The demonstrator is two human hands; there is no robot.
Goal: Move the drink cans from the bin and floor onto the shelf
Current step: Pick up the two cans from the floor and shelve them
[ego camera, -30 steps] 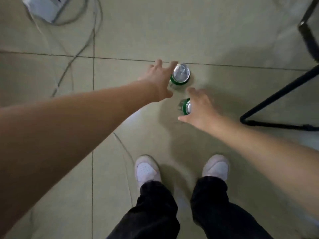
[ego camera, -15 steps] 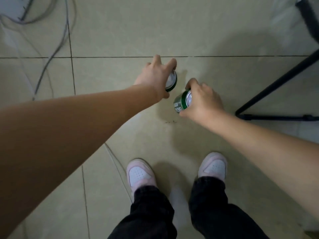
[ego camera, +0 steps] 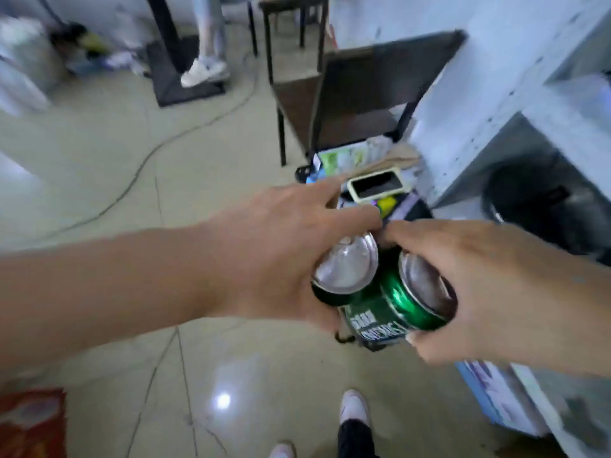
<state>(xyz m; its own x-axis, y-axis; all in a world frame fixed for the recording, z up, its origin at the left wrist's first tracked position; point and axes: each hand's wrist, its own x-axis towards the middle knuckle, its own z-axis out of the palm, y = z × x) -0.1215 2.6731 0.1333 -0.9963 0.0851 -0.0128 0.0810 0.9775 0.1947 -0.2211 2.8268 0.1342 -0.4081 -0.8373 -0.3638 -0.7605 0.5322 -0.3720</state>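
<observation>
Ok so from my feed, going left to right: red bag-ish thing (ego camera: 31, 421) sits down at 8 o'clock on the tiled floor (ego camera: 132, 166), pretty blurry so can't tell what it is. A dark cable (ego camera: 185, 127) snakes across the tiles up around 11 o'clock.

Left hand (ego camera: 281, 259) comes in from 9 o'clock and is wrapped around a green can (ego camera: 345, 267), fingers curled over the far side, thumb underneath, silver top facing me. Index finger sticks out a bit past the rim.

Right next to it, touching as far as I can see, is the second green can (ego camera: 393, 309), tilted with its top pointing toward 2 o'clock. Right hand (ego camera: 479, 285) has it clamped, fingers over the top edge and thumb under the label.

Both cans are up off the floor, dead center of frame.

Behind them at 12 o'clock is a dark metal-frame shelf (ego camera: 373, 90) with clutter at its base, including a phone-shaped thing in a pale case (ego camera: 377, 186). White counter (ego camera: 496, 94) at 2 o'clock. My shoe (ego camera: 353, 408) at 6.
</observation>
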